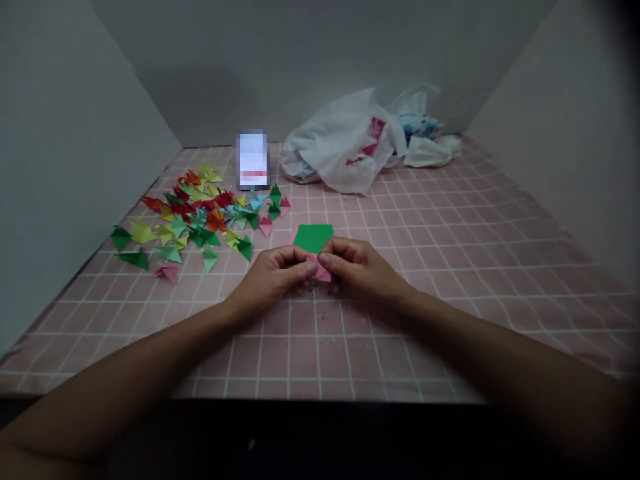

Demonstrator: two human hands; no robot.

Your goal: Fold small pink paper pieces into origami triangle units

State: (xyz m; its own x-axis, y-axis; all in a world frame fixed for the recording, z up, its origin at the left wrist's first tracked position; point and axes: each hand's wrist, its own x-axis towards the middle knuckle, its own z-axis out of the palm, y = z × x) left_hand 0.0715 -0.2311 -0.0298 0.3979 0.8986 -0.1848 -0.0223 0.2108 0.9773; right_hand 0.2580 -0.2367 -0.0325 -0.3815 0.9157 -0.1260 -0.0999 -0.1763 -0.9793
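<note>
A small piece of folded pink origami paper (321,268) is pinched between my two hands above the table. My left hand (280,270) grips its left side, the thumb pressing on top. From the right, my right hand (357,263) holds the other side between thumb and curled fingers. Just behind the fingers lies green paper (314,237), with a pink edge showing at its left. To the left spreads a pile of folded paper cranes (203,233) in green, yellow, red, orange, blue and pink.
A lit phone (253,159), its screen blurred, stands behind the cranes. White plastic bags (345,143) lie at the back, beside a blue patterned packet (421,127). A pink checked cloth (450,267) covers the table. Grey walls enclose the left, back and right.
</note>
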